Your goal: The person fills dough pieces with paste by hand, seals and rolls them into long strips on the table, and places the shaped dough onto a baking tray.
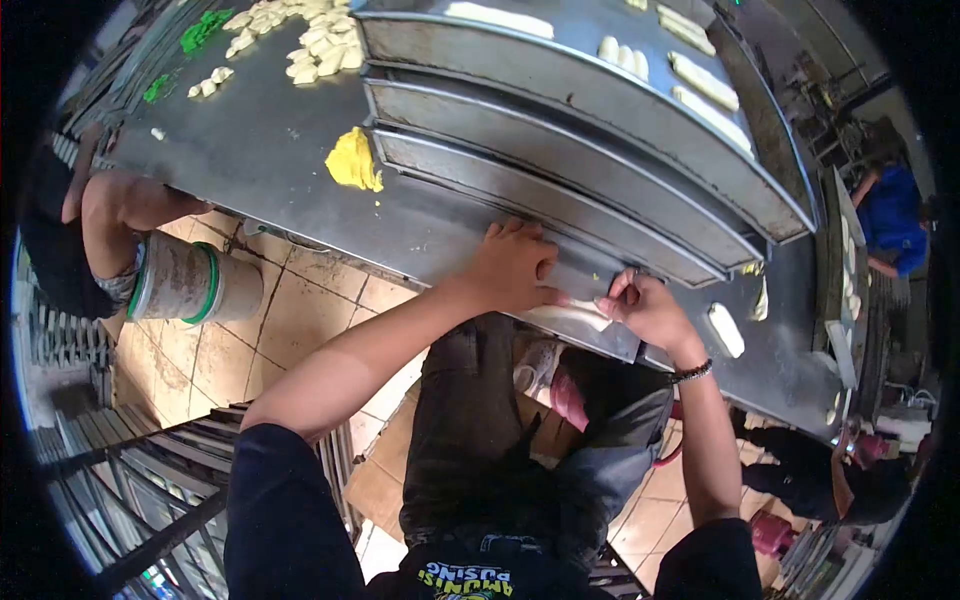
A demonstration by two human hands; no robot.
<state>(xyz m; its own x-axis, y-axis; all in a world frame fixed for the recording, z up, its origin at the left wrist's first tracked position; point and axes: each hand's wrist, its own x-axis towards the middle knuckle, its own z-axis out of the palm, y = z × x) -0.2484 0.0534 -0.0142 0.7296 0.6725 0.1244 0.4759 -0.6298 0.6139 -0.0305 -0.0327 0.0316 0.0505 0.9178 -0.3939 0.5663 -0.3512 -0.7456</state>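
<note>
A flattened strip of pale dough [572,316] lies at the front edge of the metal table, between my two hands. My left hand [512,268] rests over its left end, fingers bent and the thumb pressed on the dough. At the right end, my right hand [645,308] pinches the dough between thumb and fingertips. Some of the strip is hidden by the fingers. To the right of my right hand, a shaped dough roll [726,331] lies on the tabletop. A lump of yellow filling or dough [352,160] sits further left on the table.
Stacked metal trays [560,150] stand just beyond my hands, the top one bearing dough rolls [700,80]. Many dough pieces [325,45] and a green lump [205,30] lie at the far left. Buckets [225,285] stand on the floor at left. Other people are at both sides.
</note>
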